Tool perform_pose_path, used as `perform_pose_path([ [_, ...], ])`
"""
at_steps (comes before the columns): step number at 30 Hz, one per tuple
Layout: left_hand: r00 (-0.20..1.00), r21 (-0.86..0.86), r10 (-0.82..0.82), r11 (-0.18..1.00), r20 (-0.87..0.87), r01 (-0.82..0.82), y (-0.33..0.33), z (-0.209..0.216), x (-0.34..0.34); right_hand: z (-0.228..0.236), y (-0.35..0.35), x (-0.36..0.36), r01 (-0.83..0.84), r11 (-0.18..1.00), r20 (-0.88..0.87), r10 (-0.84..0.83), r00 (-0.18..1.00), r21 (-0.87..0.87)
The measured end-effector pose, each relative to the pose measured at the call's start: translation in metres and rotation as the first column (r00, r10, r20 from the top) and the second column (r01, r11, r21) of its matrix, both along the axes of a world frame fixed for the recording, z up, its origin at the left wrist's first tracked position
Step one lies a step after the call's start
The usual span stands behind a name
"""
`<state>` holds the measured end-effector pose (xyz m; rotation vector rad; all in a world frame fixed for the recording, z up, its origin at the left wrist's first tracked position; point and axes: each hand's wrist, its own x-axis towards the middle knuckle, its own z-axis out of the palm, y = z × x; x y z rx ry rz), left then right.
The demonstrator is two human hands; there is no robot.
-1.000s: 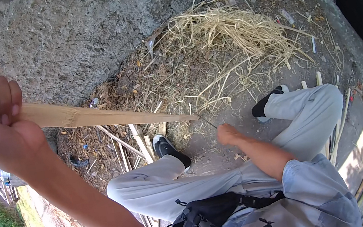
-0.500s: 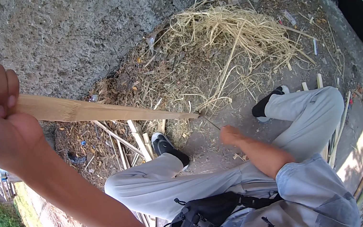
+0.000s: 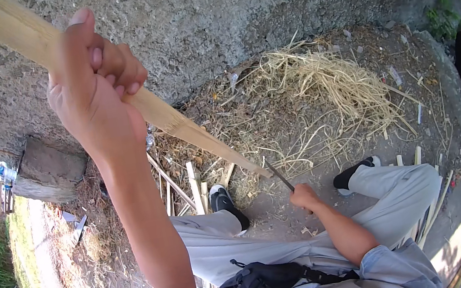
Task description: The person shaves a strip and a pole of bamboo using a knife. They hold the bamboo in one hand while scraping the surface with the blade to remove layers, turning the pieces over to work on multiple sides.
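Observation:
My left hand (image 3: 99,84) is closed around a long, flat pale bamboo strip (image 3: 177,122), raised at the upper left. One end juts out beyond the fist, and the strip narrows toward its lower tip, which hangs in front of me above the ground. In my right hand (image 3: 305,197), lower and between my knees, is the handle of a narrow dark-bladed knife (image 3: 278,174). The blade points up and left, close beside the strip's tip; I cannot tell whether they touch.
A heap of curly pale shavings (image 3: 330,77) lies ahead by the rough grey wall (image 3: 255,4). Pale split sticks (image 3: 195,187) rest beside my left shoe (image 3: 221,198), others by my right leg. A black bag (image 3: 258,287) sits at my waist. A block (image 3: 52,166) stands at left.
My left hand has moved right and up in the view, and the strip slopes more steeply, with more of its upper end showing. The knife blade has tilted more upright. The view itself has shifted.

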<state>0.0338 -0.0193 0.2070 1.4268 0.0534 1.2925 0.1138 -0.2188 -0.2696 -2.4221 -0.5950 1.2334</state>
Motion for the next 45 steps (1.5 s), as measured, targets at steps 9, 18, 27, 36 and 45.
perform_pose_path([
  [9,0.995,-0.095,-0.049,0.995,-0.087,0.041,0.008,0.008,0.006,0.085,-0.005,0.033,0.391,0.836,-0.389,-0.238,0.890,0.384],
  [18,0.951,0.114,-0.047,0.990,-0.306,0.085,-0.020,0.012,0.022,0.228,-0.005,0.028,0.272,0.545,-0.165,-0.239,0.957,0.793],
  [27,0.935,0.478,0.145,0.878,-0.324,0.030,-0.053,-0.003,0.023,0.270,0.041,0.007,0.161,0.401,-0.088,-0.193,0.977,0.902],
  [36,0.859,0.325,-0.105,0.897,-0.501,0.299,-0.017,-0.036,-0.013,0.276,0.039,0.019,0.306,0.405,-0.211,-0.262,0.942,0.862],
  [45,0.829,0.208,-0.168,0.924,-0.533,0.321,-0.019,-0.072,-0.002,0.274,0.049,0.016,0.214,0.442,-0.091,-0.283,0.955,0.871],
])
